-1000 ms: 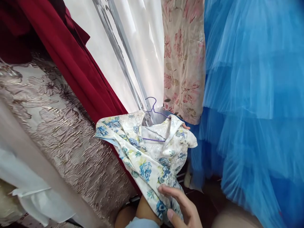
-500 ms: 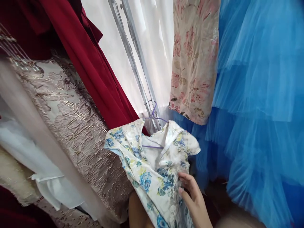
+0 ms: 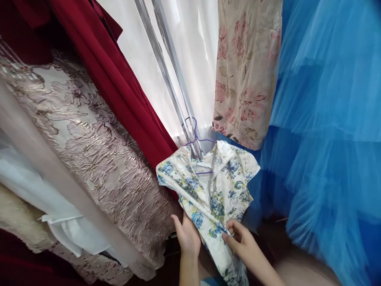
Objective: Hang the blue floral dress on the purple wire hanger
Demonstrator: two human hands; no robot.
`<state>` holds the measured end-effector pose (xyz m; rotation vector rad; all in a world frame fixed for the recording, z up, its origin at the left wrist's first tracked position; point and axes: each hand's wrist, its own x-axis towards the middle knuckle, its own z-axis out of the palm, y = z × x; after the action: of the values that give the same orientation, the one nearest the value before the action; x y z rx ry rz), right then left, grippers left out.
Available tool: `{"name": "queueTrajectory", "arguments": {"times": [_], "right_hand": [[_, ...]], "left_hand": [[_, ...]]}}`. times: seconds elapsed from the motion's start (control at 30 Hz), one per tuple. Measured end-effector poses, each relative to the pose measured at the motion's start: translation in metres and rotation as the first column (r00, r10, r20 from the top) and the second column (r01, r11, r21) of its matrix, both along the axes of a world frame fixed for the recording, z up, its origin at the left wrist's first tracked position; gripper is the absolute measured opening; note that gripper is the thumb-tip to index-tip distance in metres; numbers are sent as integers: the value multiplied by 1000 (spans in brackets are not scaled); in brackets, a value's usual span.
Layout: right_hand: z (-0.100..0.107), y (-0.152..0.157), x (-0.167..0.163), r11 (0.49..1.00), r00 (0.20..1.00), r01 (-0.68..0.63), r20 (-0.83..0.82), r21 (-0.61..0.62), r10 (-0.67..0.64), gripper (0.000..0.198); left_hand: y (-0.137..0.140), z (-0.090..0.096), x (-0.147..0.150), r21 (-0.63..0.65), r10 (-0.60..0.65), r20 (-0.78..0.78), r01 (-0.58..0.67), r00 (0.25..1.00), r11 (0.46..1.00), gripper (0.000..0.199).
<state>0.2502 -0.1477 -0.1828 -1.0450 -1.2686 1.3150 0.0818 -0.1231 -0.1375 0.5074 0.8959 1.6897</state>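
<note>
A blue gown of layered tulle [image 3: 333,99] fills the right side; a mauve brocade cloth with raised metallic flowers [image 3: 113,174] hangs at left, beside a long, smooth crimson cloth [image 3: 119,91]. White draped fabric [image 3: 198,59] hangs behind, then sheer beige cloth with pink flowers [image 3: 245,79]. A white cap-sleeved dress with blue flowers [image 3: 218,204] is in the middle, near two slim silver metal rails [image 3: 157,57]. The bare left hand [image 3: 189,238] lies palm up at its side edge, thumb apart, fingers partly behind it; the bare right hand [image 3: 242,240] touches its front, thumb near forefinger, whether clamped on fabric I cannot tell. A thin purple hanger [image 3: 195,138] shows at its neckline
</note>
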Motion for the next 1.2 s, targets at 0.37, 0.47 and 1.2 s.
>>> {"name": "queueTrajectory", "arguments": {"times": [0.37, 0.47, 1.2], "right_hand": [[25, 1, 15, 999, 998, -41, 48, 14, 40, 34], [35, 14, 19, 998, 999, -32, 3, 54, 32, 31], [61, 23, 19, 942, 937, -150, 347, 300, 39, 13]], "left_hand": [[-10, -6, 39, -120, -56, -226, 29, 972, 992, 76], [-9, -6, 40, -139, -67, -210, 38, 975, 990, 80], [-26, 11, 38, 14, -143, -403, 162, 904, 987, 74]]}}
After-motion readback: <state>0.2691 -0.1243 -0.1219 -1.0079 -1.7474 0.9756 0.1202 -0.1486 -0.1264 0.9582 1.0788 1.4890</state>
